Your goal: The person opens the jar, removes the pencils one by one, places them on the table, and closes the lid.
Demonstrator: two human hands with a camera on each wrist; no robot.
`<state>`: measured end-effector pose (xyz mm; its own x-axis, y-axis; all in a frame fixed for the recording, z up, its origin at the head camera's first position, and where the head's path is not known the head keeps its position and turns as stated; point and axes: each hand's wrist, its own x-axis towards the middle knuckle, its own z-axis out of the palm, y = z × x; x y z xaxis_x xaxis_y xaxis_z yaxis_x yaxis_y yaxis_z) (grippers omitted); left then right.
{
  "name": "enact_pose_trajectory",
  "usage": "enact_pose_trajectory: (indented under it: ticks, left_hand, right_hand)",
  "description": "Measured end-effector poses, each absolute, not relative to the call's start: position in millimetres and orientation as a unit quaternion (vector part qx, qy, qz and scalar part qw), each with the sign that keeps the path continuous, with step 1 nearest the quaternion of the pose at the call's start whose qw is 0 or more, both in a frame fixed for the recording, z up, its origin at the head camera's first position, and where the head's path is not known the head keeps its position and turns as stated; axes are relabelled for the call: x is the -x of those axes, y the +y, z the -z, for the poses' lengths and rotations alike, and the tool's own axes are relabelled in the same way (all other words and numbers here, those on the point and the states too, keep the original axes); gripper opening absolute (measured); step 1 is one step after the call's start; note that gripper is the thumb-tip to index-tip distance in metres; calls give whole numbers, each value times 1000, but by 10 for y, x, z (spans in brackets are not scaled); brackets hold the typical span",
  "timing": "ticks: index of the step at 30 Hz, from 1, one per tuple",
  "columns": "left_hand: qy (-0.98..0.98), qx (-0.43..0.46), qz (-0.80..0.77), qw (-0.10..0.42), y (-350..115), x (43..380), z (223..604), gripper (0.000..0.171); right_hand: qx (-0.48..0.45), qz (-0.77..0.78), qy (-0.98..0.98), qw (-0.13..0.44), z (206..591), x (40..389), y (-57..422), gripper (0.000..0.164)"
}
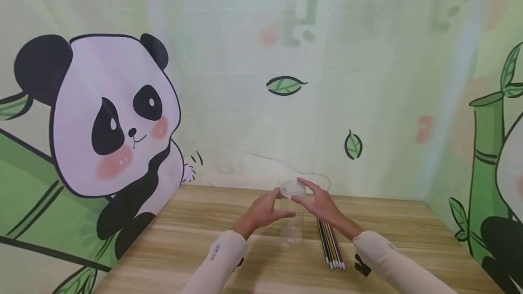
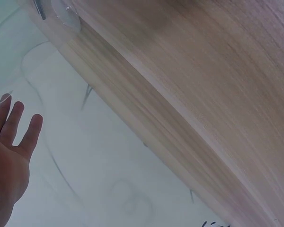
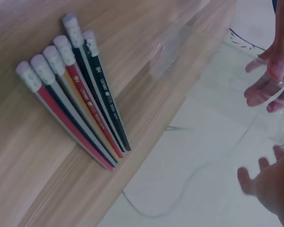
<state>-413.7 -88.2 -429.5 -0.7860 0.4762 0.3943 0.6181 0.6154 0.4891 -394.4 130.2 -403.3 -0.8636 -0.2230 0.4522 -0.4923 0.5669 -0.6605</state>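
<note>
A tall clear plastic jar [image 1: 291,234] stands upright over the tabletop, its round see-through top [image 1: 293,188] between both hands. My left hand [image 1: 262,210] grips the upper part from the left, thumb in front and fingers toward the back. From the right, my right hand [image 1: 320,201] holds the rim of the top, with the thumb on the near side and fingers on the far side. In the left wrist view, the left hand [image 2: 9,156] shows at the left edge. The right wrist view has the right hand [image 3: 267,187] below the left hand's fingers [image 3: 265,90].
To the right of the jar lie several pencils [image 3: 80,94] side by side, with white eraser ends toward me. The wooden table [image 1: 196,230] meets a printed panda backdrop [image 1: 229,103] at its back edge. A thin cord-like line [image 1: 286,165] runs along the backdrop.
</note>
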Motion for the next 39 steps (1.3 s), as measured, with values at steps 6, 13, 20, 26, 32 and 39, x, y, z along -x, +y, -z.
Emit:
enact_pose_trajectory:
  ticks: [6,13,20,26,32,39]
  left_hand:
    - [-893,310,307,113,-868,4122,4307,76]
    - [-895,308,303,116,-868,4117,4310,75]
    - [-898,301,301,108,-861,4109,4324,76]
    - [-895,308,299,119,-870,4097,4313,73]
    - [-895,308,297,124,-872,4104,4297,73]
    - [-892,311,309,115,-877,4106,4274,75]
  right_hand:
    - [-194,-441,-854,196,4102,4000,1247,62]
    - [-168,-438,-852,231,4141,3966,1137,67]
    - [-166,-421,-862,228,4152,3920,1179,57]
    - [-177,-466,-844,199,4104,3918,1220,57]
    - [-188,-455,-848,196,4081,3935,1233,60]
    - [-195,-416,-861,220,4051,3965,1249,68]
